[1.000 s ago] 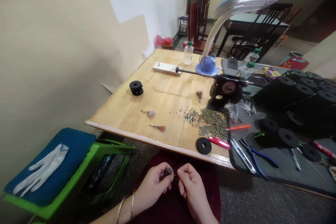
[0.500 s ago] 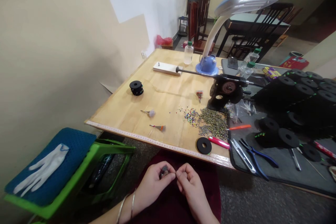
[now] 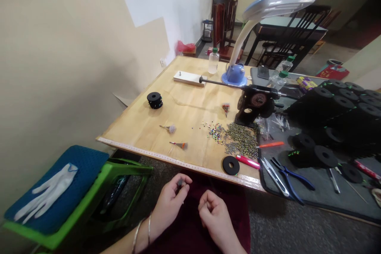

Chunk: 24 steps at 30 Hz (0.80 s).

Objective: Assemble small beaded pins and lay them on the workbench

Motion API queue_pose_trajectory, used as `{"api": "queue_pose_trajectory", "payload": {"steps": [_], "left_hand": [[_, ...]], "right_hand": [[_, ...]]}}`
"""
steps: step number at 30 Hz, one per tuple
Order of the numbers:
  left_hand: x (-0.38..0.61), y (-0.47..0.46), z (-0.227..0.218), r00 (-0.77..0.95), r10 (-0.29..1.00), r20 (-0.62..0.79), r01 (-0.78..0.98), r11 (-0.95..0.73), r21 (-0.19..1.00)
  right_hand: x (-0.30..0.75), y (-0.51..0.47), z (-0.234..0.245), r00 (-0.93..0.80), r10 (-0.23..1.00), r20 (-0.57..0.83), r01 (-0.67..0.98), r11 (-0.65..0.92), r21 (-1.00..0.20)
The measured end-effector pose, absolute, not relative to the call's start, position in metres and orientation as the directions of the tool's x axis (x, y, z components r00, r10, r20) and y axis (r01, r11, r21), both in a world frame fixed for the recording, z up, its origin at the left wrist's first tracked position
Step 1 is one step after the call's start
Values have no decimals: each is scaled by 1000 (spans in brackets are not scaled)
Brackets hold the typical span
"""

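Observation:
My left hand (image 3: 172, 199), with two bangles at the wrist, is curled above my lap around a small dark grey piece (image 3: 180, 182) of a kind I cannot make out. To its right, my right hand (image 3: 214, 213) is closed, thumb against the curled fingers; whatever it may hold is hidden. A gap separates the two hands. Just beyond them on the table (image 3: 133, 127) lie a black foam ring (image 3: 231, 165) and a red-handled tool (image 3: 248, 162). Heaps of small metal pieces (image 3: 241, 137) and coloured beads (image 3: 216, 133) are farther in.
Tweezers (image 3: 275, 178) and blue-handled pliers (image 3: 293, 176) rest on a grey mat at right, near stacked black foam spools (image 3: 326, 156). A black clamp device (image 3: 254, 103) and a desk lamp (image 3: 235, 73) stand behind. At left, a green stool (image 3: 119, 166) carries a white glove (image 3: 49, 190).
My hands, which were together at the fingertips, have come apart. The left moved a little left and up, the right slightly down; the grey piece stays in the left.

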<state>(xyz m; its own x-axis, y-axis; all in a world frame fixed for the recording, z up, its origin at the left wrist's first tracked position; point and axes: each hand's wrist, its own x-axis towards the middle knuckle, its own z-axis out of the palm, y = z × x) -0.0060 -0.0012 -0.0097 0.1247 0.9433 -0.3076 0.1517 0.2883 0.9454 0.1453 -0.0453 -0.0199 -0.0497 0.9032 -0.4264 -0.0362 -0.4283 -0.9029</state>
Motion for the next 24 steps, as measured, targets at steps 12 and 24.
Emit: {"api": "queue_pose_trajectory", "payload": {"steps": [12, 24], "left_hand": [[-11, 0, 0, 372, 749, -548, 109, 551, 828], [-6, 9, 12, 355, 863, -359, 286, 265, 921]], "right_hand": [[148, -45, -16, -15, 913, -407, -120, -405, -906], [155, -39, -19, -59, 937, -345, -104, -349, -931]]}}
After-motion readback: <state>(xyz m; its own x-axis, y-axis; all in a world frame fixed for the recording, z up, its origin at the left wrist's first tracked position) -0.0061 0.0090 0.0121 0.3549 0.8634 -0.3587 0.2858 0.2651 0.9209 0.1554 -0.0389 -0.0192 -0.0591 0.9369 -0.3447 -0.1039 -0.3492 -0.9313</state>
